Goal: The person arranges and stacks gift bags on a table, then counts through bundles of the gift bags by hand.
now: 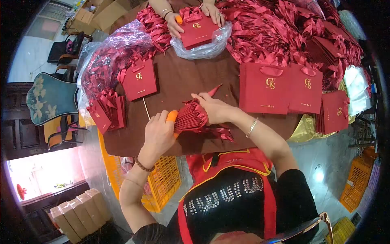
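One pair of glasses, near right; left hand and right hand both curl closed round one red bundle, near middle; two co-worker's hands touch bags, far middle.

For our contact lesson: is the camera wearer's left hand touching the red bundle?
Touching: the head view shows the left hand gripping one end of the red bundle.

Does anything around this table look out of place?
Mildly: a thin pale stick shows at the lower edge of the tilted red bag at the left, unlike anything around it. The heaped ribbons at the far right look tangled beside the neater bag stacks. Nothing looks plainly damaged.
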A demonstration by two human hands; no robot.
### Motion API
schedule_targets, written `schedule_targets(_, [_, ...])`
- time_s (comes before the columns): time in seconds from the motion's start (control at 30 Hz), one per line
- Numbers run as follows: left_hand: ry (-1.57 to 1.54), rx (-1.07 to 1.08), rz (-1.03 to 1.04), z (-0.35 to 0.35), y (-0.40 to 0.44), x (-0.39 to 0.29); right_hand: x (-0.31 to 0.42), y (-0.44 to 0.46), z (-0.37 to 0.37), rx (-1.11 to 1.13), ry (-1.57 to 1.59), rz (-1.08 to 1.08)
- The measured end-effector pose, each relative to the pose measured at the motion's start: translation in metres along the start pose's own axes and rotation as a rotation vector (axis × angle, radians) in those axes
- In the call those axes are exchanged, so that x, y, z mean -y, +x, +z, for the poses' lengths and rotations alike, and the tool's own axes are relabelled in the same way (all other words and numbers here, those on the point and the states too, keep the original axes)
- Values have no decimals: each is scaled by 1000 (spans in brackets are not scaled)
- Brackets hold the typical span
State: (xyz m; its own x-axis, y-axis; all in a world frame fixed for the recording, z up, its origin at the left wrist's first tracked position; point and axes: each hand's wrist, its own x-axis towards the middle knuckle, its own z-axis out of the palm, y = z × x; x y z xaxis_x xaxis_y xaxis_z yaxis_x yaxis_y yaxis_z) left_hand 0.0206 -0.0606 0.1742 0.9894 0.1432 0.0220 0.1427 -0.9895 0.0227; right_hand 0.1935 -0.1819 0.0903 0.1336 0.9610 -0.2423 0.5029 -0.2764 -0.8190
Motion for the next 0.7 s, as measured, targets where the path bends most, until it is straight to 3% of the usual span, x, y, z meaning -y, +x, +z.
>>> schedule_targets(0.07, [-32,-6,-12,1,0,0,-2,3,3,32,-64,42])
schedule_targets(0.2, [-27,22,12,-6,5,6,2,2,12,-121,-252,34])
schedule_targets(0.33, [68,32,17,-21,16,10,-4,19,13,-354,-377,-162])
schedule_targets(0.4, [-19,43,-97,-2,16,13,-7,22,15,-317,-430,-123])
schedule_targets(0.47, [10,23,-79,-2,19,17,-2,19,9,-315,-629,-128])
schedule_targets(0.53, [13,40,-124,0,15,13,-14,26,11,-224,-542,-92])
schedule_targets(0.6, [-10,9,-121,5,12,17,-26,26,10,-22,-133,-212])
schedule_targets(0.63, [-28,-32,-104,7,12,18,-27,27,9,59,-75,-135])
schedule_targets(0.7, [-27,-22,-120,6,12,17,-17,16,13,-16,-108,-125])
